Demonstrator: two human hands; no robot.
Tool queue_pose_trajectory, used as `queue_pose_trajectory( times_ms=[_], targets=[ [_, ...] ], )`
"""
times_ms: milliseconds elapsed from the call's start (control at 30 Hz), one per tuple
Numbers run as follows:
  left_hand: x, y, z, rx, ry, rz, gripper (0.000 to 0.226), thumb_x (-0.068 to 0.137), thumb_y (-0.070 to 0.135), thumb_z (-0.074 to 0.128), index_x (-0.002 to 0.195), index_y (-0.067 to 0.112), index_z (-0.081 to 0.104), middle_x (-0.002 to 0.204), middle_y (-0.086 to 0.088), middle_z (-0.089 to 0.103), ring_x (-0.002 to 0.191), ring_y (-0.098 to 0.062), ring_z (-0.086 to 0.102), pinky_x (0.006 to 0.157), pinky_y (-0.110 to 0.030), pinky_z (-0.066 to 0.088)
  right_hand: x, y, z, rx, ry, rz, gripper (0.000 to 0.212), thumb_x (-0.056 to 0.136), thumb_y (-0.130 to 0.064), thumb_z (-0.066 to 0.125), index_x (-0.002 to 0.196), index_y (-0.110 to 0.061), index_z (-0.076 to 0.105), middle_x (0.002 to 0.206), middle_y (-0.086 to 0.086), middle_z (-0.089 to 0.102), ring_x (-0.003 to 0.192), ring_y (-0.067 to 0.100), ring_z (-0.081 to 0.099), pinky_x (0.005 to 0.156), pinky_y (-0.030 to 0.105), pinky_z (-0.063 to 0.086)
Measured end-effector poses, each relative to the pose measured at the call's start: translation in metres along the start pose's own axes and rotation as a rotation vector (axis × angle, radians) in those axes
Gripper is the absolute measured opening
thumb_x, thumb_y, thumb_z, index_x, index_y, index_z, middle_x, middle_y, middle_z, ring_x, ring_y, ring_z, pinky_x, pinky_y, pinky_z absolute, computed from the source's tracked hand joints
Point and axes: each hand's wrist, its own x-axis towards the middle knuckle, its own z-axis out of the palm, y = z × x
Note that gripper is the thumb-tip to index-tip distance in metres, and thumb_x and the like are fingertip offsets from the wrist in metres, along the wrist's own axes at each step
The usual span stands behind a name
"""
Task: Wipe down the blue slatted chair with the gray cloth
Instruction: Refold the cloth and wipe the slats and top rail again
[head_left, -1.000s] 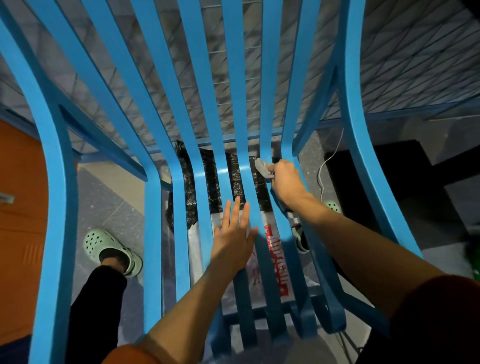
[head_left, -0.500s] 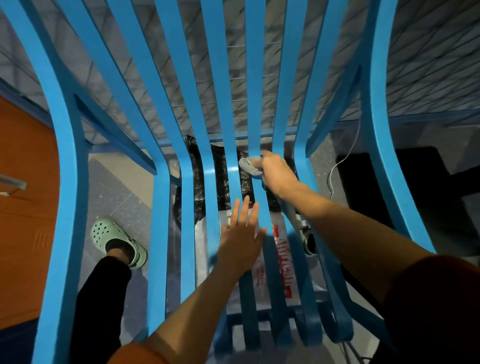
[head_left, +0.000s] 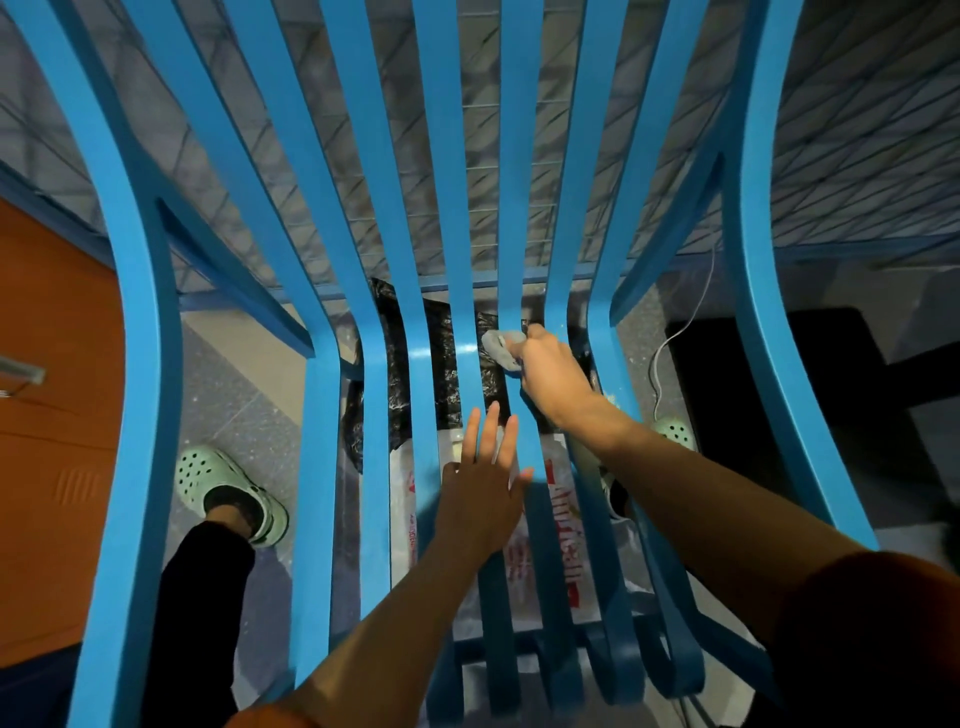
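The blue slatted chair (head_left: 322, 415) fills the view, its slats running from the top down to the seat below me. My right hand (head_left: 553, 374) is closed on the gray cloth (head_left: 501, 347) and presses it against a slat where the backrest bends into the seat. My left hand (head_left: 480, 496) lies flat on the seat slats just below, fingers spread and holding nothing.
Under the seat lie a black plastic bag (head_left: 395, 374) and a white bag with red print (head_left: 566, 545). My feet in pale green clogs (head_left: 228, 493) stand on the speckled floor. An orange surface (head_left: 47, 415) is at the left, a wire mesh panel (head_left: 857, 130) behind, a thin white cable (head_left: 675, 332) at the right.
My right hand has slid the cloth one slat to the left at the bend of the chair. My left hand stays flat on the seat slats.
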Motion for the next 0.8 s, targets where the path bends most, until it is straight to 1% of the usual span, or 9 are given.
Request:
queue_pose_trajectory(
  times_ms=[67,167,200,267,333,467,533,667,800],
  targets=[
    [0.002,0.0,-0.006,0.036,-0.036,-0.009,0.077,0.09,0.062,0.0,0.157,0.024,0.01,0.164,-0.003,-0.003,0.149,-0.021,-0.012,0.106,-0.055,0.038,-0.009,0.0,0.001,0.023,-0.004,0.014,0.03,0.081,0.016,0.057,0.105,-0.001,0.064,0.112,0.017,0.049,0.099,0.04,0.058,0.082,0.042,0.053],
    [0.003,-0.001,-0.015,0.012,-0.109,-0.01,0.066,0.1,0.052,0.019,0.152,0.014,0.032,0.16,-0.013,0.023,0.148,-0.03,0.02,0.089,-0.049,0.054,-0.025,0.001,0.002,0.048,-0.025,0.028,0.031,0.083,0.015,0.054,0.107,-0.002,0.064,0.11,0.016,0.05,0.098,0.039,0.058,0.08,0.042,0.052],
    [0.003,-0.002,-0.017,0.019,-0.076,0.008,0.062,0.103,0.049,0.025,0.152,0.011,0.032,0.159,-0.014,0.024,0.147,-0.03,0.023,0.09,-0.047,0.055,-0.033,0.001,0.003,0.05,-0.034,0.033,0.032,0.083,0.014,0.054,0.109,-0.002,0.063,0.111,0.016,0.05,0.099,0.039,0.058,0.081,0.043,0.052],
    [0.002,-0.006,-0.023,-0.061,-0.048,0.04,0.061,0.105,0.043,0.03,0.157,0.014,0.015,0.164,-0.005,0.003,0.151,-0.021,0.006,0.11,-0.046,0.041,-0.053,0.001,0.005,0.059,-0.059,0.039,0.037,0.084,0.012,0.055,0.116,-0.004,0.063,0.115,0.017,0.05,0.102,0.039,0.058,0.084,0.043,0.051],
    [-0.003,-0.009,-0.03,-0.162,-0.07,0.01,0.062,0.106,0.038,0.028,0.157,0.018,0.001,0.164,0.005,-0.01,0.151,-0.013,-0.004,0.118,-0.042,0.028,-0.074,0.001,0.01,0.085,-0.084,0.051,0.04,0.085,0.01,0.058,0.121,-0.005,0.062,0.117,0.017,0.051,0.104,0.038,0.058,0.087,0.044,0.052],
    [-0.028,-0.006,-0.031,-0.185,-0.066,0.011,0.058,0.106,0.035,0.026,0.158,0.019,0.006,0.165,0.007,-0.006,0.151,-0.013,0.0,0.121,-0.045,0.02,-0.114,0.001,0.024,0.102,-0.086,0.074,0.041,0.087,0.007,0.057,0.125,-0.007,0.062,0.116,0.013,0.05,0.101,0.035,0.059,0.087,0.044,0.052],
    [-0.04,-0.006,-0.025,-0.177,-0.073,-0.007,0.057,0.105,0.03,0.028,0.158,0.019,0.009,0.164,0.008,-0.005,0.151,-0.013,0.001,0.12,-0.046,0.022,-0.134,0.001,0.031,0.111,-0.081,0.071,0.047,0.088,0.008,0.055,0.13,-0.012,0.06,0.117,0.012,0.051,0.1,0.035,0.059,0.086,0.044,0.052],
    [-0.052,-0.006,-0.027,-0.154,-0.099,-0.012,0.058,0.105,0.029,0.031,0.158,0.02,0.009,0.164,0.009,-0.006,0.151,-0.014,0.002,0.118,-0.046,0.027,-0.171,0.001,0.046,0.168,-0.089,0.049,0.059,0.087,0.008,0.055,0.138,-0.021,0.054,0.137,0.014,0.048,0.108,0.038,0.06,0.094,0.045,0.052],
    [-0.06,0.001,-0.034,-0.138,-0.134,-0.025,0.057,0.106,0.033,0.03,0.158,0.021,0.008,0.164,0.006,-0.005,0.151,-0.015,0.003,0.119,-0.045,0.026,-0.213,-0.002,0.055,0.225,-0.079,0.083,0.069,0.086,0.01,0.053,0.142,-0.03,0.049,0.139,0.008,0.047,0.109,0.035,0.06,0.096,0.046,0.052]
  ],
)
